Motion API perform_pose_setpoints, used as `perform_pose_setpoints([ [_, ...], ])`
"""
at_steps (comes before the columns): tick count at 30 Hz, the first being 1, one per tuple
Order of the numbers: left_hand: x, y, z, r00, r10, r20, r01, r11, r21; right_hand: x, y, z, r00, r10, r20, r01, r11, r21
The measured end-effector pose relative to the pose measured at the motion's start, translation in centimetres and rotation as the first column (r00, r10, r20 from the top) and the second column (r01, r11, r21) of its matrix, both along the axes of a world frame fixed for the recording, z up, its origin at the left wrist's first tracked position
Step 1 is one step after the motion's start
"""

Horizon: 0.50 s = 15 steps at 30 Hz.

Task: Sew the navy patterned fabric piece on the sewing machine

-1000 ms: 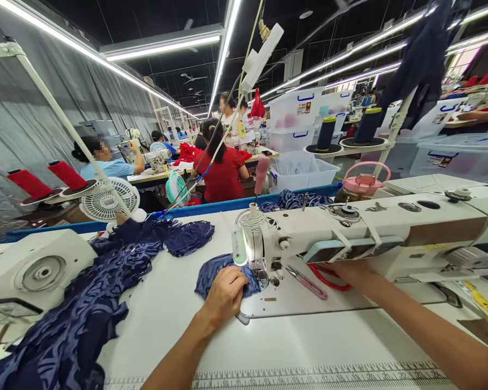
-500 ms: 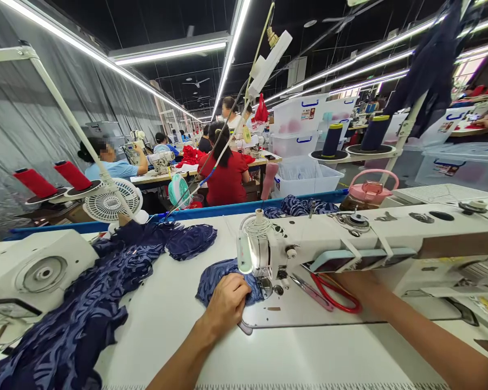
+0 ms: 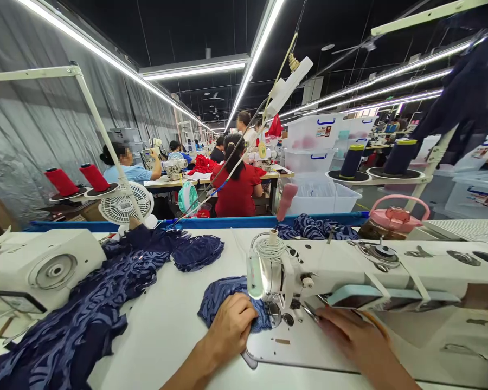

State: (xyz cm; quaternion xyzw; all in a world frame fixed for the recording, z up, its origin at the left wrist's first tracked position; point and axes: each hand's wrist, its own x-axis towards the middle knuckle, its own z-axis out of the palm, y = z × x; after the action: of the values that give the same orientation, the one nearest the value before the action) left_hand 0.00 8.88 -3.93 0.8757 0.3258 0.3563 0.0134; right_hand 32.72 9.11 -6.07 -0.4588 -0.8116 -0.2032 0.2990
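My left hand rests with curled fingers on a small piece of dark blue patterned fabric, pressing it down just left of the needle of the white sewing machine. Under the machine's arm my right hand closes over the red-handled scissors; only the blade tip and a bit of red handle show. Both lie on the machine's bed plate.
A long heap of dark blue patterned fabric runs along the left of the white table. A second white machine, a small fan, red thread cones and a pink bottle stand around. Other people sew at tables beyond.
My right hand has come forward from under the machine's arm onto the scissors and moved left towards the needle. The left hand has stayed on the fabric piece. The camera has tilted up.
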Motion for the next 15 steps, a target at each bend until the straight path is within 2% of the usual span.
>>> perform_pose_setpoints([
  [3,0.0,0.0,-0.1,1.000,0.007,0.002,-0.007,1.000,-0.006,0.3,-0.4,-0.4,0.989,0.084,0.125,-0.092,0.994,0.061],
  [6,0.0,0.1,-0.3,1.000,0.006,0.004,-0.006,1.000,-0.010,2.0,-0.3,-0.6,0.973,0.110,0.205,-0.138,0.982,0.126],
  [9,0.0,0.2,-0.4,1.000,0.003,0.002,-0.003,1.000,-0.012,3.2,-0.3,-0.4,0.959,0.131,0.253,-0.163,0.980,0.112],
  [15,0.0,0.3,-0.6,1.000,-0.004,-0.003,0.004,1.000,-0.027,1.4,-0.2,0.5,0.970,0.025,0.240,-0.033,0.999,0.032],
])
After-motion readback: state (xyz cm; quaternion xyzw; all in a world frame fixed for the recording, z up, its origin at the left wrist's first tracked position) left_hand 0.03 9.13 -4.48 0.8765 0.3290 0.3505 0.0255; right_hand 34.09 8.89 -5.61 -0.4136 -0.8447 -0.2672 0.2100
